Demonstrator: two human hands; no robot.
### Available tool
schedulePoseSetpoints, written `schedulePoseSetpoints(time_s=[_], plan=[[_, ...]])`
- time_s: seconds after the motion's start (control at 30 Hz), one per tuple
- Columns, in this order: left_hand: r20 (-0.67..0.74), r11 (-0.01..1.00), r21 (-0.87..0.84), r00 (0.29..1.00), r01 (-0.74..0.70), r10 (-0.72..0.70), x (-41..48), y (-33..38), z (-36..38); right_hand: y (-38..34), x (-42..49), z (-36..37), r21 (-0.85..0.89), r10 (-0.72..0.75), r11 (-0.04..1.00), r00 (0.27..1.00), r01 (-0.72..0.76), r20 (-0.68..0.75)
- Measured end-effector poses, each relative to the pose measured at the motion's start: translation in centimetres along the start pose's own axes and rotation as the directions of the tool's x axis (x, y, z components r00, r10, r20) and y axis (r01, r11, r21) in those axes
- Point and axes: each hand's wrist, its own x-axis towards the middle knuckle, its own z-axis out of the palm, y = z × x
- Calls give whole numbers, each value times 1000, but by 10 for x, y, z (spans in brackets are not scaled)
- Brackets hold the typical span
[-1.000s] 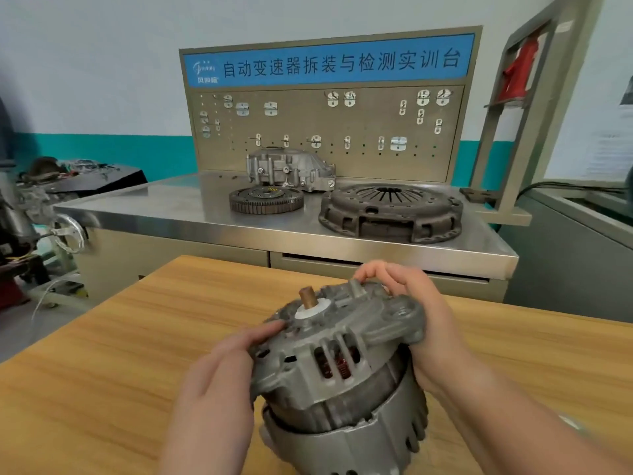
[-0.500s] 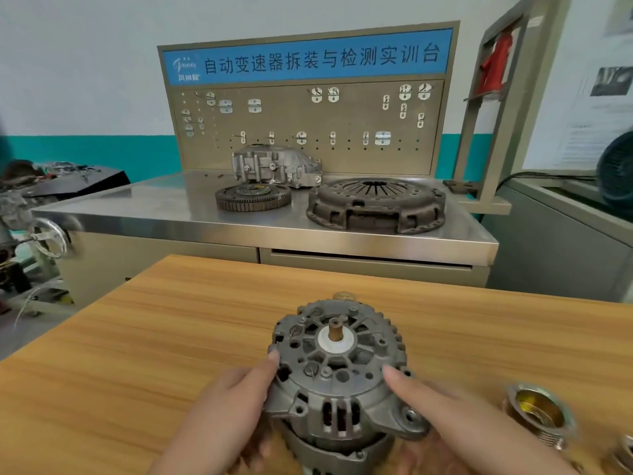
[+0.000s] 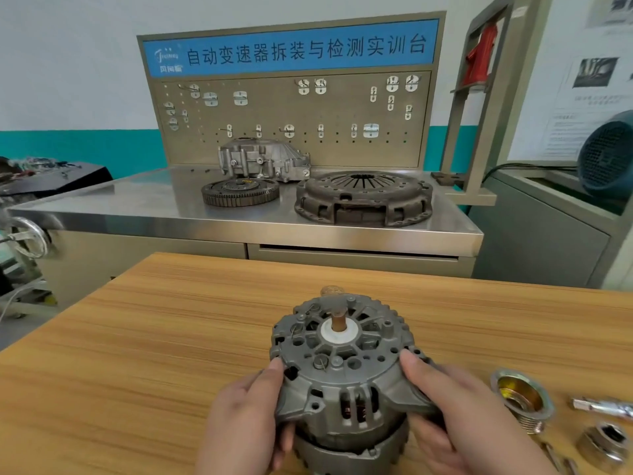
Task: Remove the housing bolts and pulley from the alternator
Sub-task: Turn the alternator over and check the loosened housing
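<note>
Alternator (image 3: 342,371) upright on near table (image 3: 171,337), shaft up, gripped at both sides: left hand (image 3: 250,416) and right hand (image 3: 455,416) with fingers (image 3: 412,363) clasped on casing. Pulley (image 3: 522,401) already off, lying right beside socket (image 3: 603,443). Best kept steady, turned slowly to find remaining bolts. Open room left and far; near edge close.

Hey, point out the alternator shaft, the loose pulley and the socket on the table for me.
alternator shaft (image 3: 338,319): head view, on its brown upright stub.
pulley (image 3: 520,395): head view, on its gold inner bore.
socket (image 3: 604,442): head view, on its top opening.
</note>
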Motion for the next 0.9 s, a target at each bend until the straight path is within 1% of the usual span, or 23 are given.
schedulePoseSetpoints(time_s=[0.1,0.27,0.33,0.43,0.53,0.6,0.63,0.67,0.7,0.73,0.77,0.8,0.83,0.87,0.9], plan=[[17,1000,-17,1000,-23,24,4,-3,8,0,-4,-6,14,2,1000,1000,-1,-27],[46,998,14,997,-57,56,15,-12,17,13,0,-13,35,4,999,1000,-3,-27],[56,997,-26,996,-70,71,17,-13,16,16,4,-15,16,-11,1000,999,11,-34],[71,993,-77,993,-91,97,20,-18,15,19,8,-16,-24,-28,999,998,27,-57],[140,989,-111,983,-102,117,21,-22,10,19,6,-17,-86,-30,996,996,23,-81],[175,983,-158,977,-98,125,23,-24,8,17,4,-19,-238,-38,971,992,9,-120],[166,975,-193,976,-107,140,25,-26,6,16,4,-21,-355,-67,935,985,7,-158],[132,965,-221,976,-139,170,28,-28,6,13,4,-25,-481,-129,877,969,13,-209],[87,954,-225,971,-197,221,30,-30,5,10,4,-28,-602,-231,798,939,33,-255],[50,941,-214,959,-263,280,32,-32,4,5,5,-31,-714,-351,698,897,60,-268],[31,928,-199,944,-316,328,31,-34,4,-2,6,-30,-799,-465,593,853,102,-237],[22,921,-189,936,-341,351,30,-35,5,-10,8,-26,-852,-561,494,812,170,-163],[15,920,-195,937,-339,348,29,-37,6,-20,12,-19,-879,-635,396,771,266,-53],[-1,923,-198,942,-329,335,28,-39,6,-31,17,-8,-887,-671,292,737,357,76],[-22,928,-189,946,-321,323,29,-41,6,-43,24,4,-879,-665,197,718,433,205]])
